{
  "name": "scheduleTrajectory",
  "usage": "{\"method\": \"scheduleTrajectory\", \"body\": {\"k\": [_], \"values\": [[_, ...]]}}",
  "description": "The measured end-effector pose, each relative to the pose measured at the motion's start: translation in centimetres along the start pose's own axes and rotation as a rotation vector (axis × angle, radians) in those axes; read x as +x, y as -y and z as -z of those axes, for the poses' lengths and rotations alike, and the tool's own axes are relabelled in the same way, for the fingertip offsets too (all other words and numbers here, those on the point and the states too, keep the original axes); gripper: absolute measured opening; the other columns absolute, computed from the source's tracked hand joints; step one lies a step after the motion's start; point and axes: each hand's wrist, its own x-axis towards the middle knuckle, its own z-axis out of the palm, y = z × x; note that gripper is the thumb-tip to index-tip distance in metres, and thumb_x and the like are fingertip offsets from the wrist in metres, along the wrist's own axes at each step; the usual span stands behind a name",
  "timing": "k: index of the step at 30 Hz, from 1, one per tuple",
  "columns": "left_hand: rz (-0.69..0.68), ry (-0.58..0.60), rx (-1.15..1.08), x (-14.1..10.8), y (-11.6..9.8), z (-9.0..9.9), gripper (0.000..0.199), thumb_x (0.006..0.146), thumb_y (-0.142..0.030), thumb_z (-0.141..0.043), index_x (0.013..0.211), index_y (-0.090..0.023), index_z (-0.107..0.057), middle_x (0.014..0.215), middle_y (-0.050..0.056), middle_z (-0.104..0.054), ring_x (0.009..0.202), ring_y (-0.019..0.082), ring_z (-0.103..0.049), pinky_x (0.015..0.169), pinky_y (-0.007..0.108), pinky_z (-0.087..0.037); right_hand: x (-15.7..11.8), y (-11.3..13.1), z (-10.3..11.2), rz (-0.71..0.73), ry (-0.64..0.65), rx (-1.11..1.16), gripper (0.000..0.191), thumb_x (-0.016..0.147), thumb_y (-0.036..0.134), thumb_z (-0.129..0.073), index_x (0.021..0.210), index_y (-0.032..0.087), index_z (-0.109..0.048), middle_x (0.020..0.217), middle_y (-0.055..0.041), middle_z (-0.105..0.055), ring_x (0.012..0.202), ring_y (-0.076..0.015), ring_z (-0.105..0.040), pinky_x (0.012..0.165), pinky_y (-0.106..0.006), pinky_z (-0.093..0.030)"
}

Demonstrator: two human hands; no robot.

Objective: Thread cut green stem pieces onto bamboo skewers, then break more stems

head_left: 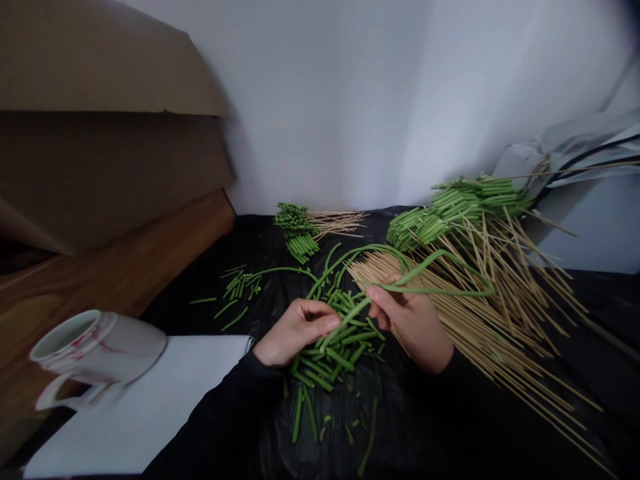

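Observation:
My right hand (pixel 411 325) pinches a long, curling garlic scape (pixel 425 283) between thumb and fingers. My left hand (pixel 296 331) is curled close by, its fingertips closed against the scape's lower stretch. Beneath both hands lies a heap of cut green scape pieces (pixel 333 360) on black plastic sheeting (pixel 400 427). To the right of my right hand spreads a loose fan of bamboo skewers (pixel 480 313). Skewered bundles of scape pieces sit at the back, one at the centre (pixel 297 230) and a larger one at the right (pixel 460 207).
A white mug with red marks (pixel 97 350) stands tilted in view at the left, above a white sheet (pixel 135 407). A wooden board (pixel 115 267) and cardboard (pixel 100 67) rise at the left. A white wall (pixel 325 100) closes the back, with grey plastic (pixel 575 150) at the right.

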Motion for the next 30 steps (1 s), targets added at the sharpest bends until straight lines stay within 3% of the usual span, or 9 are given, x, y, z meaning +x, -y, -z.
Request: {"method": "scheduleTrajectory", "body": {"k": [5, 10, 14, 19, 24, 26, 30], "values": [[0.016, 0.106, 0.062, 0.0, -0.3, -0.1, 0.031, 0.069, -0.041, -0.074, 0.073, -0.011, -0.069, 0.057, -0.002, -0.051, 0.052, 0.007, -0.037, 0.050, 0.022, -0.027, -0.3, 0.5, -0.3, 0.010, -0.034, -0.068, 0.028, 0.075, 0.042, -0.065, 0.067, 0.019, -0.052, 0.049, 0.0038, -0.056, 0.040, -0.0083, -0.048, 0.041, -0.022, -0.038], [0.004, 0.147, 0.022, -0.1, -0.2, -0.3, 0.030, 0.075, -0.040, -0.070, 0.075, -0.012, -0.061, 0.058, -0.005, -0.045, 0.051, 0.005, -0.032, 0.048, 0.020, -0.023, -0.4, 0.9, -0.4, 0.050, -0.018, -0.080, 0.029, 0.076, 0.042, -0.064, 0.063, 0.019, -0.054, 0.049, 0.0038, -0.054, 0.042, -0.0079, -0.048, 0.042, -0.022, -0.039], [-0.024, 0.078, -0.126, -0.1, 0.2, -0.4, 0.028, 0.078, -0.039, -0.068, 0.081, -0.012, -0.060, 0.063, -0.004, -0.046, 0.051, 0.005, -0.032, 0.046, 0.019, -0.021, -0.4, 0.6, -0.3, 0.000, 0.001, -0.030, 0.031, 0.078, 0.044, -0.064, 0.062, 0.019, -0.054, 0.050, 0.0035, -0.055, 0.042, -0.0071, -0.047, 0.043, -0.021, -0.037], [-0.127, -0.043, -0.482, 0.3, 0.2, 0.5, 0.019, 0.084, -0.031, -0.063, 0.082, -0.013, -0.059, 0.054, -0.007, -0.036, 0.046, 0.003, -0.025, 0.043, 0.016, -0.020, -0.4, -0.3, -0.6, -0.106, 0.039, 0.114, 0.034, 0.076, 0.046, -0.066, 0.061, 0.018, -0.053, 0.050, 0.0041, -0.054, 0.043, -0.0061, -0.046, 0.043, -0.020, -0.035], [-0.156, -0.124, -0.672, 0.5, -0.6, 1.6, 0.012, 0.087, -0.025, -0.058, 0.082, -0.014, -0.056, 0.077, 0.001, -0.053, 0.060, 0.006, -0.047, 0.053, 0.017, -0.038, -0.2, -0.8, -0.6, -0.153, 0.079, 0.170, 0.038, 0.076, 0.047, -0.065, 0.055, 0.017, -0.054, 0.049, 0.0034, -0.052, 0.042, -0.0051, -0.043, 0.042, -0.020, -0.031], [-0.080, -0.046, -0.627, 0.5, -0.6, 1.3, 0.015, 0.090, -0.028, -0.052, 0.084, -0.015, -0.056, 0.077, 0.002, -0.055, 0.053, 0.006, -0.045, 0.045, 0.016, -0.033, -0.2, -0.8, -0.5, -0.153, 0.112, 0.152, 0.039, 0.077, 0.047, -0.064, 0.055, 0.017, -0.055, 0.049, 0.0029, -0.052, 0.043, -0.0052, -0.044, 0.042, -0.020, -0.032], [0.056, 0.124, -0.410, 0.1, -0.1, 0.0, 0.035, 0.093, -0.042, -0.042, 0.088, -0.013, -0.060, 0.060, -0.002, -0.049, 0.038, 0.002, -0.023, 0.036, 0.017, -0.010, -0.3, -1.0, -0.7, -0.126, 0.179, 0.127, 0.029, 0.078, 0.044, -0.065, 0.067, 0.018, -0.057, 0.055, 0.0032, -0.058, 0.044, -0.0063, -0.047, 0.043, -0.021, -0.034]]}}
